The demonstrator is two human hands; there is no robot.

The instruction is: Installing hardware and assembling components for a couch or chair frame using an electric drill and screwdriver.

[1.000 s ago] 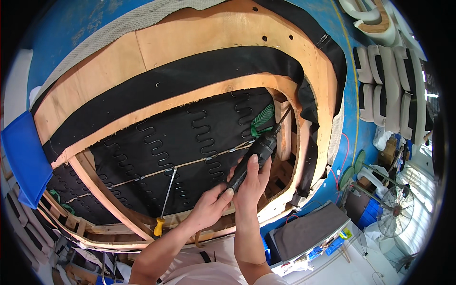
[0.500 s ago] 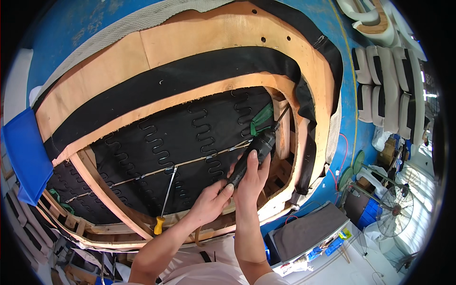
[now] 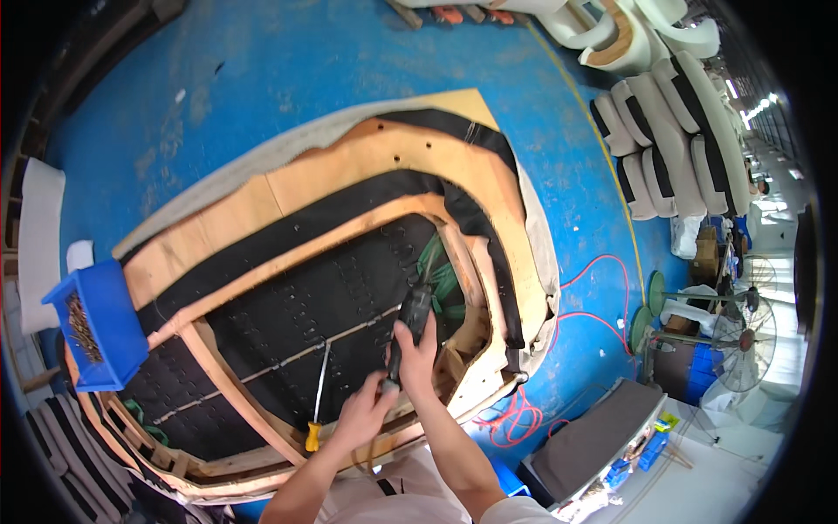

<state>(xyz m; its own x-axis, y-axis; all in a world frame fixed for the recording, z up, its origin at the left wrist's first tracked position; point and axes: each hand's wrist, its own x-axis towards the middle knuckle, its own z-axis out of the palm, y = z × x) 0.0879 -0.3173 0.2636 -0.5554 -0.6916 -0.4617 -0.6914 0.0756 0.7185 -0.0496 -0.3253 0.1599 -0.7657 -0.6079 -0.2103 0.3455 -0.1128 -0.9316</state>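
Observation:
My right hand is wrapped round the body of a black power screwdriver, whose front end points up toward green webbing. At its rear end, the fingers of my left hand are closed, slightly blurred. The tool is over the opening of a wooden sofa frame, which has black fabric and wavy metal springs inside. A screwdriver with a yellow handle leans on the near rail, its shaft across the fabric. The tool's tip is hard to make out against the webbing.
A blue bin of small fasteners rests on the frame's left end. Red hoses lie on the blue floor at right. Beyond are stacked grey cushions, a fan and a grey-topped cart.
The view has shifted, so the frame looks smaller and lower and more floor shows. The tool's front end has moved from the right inner rail toward the webbing. Both hands stay on the tool.

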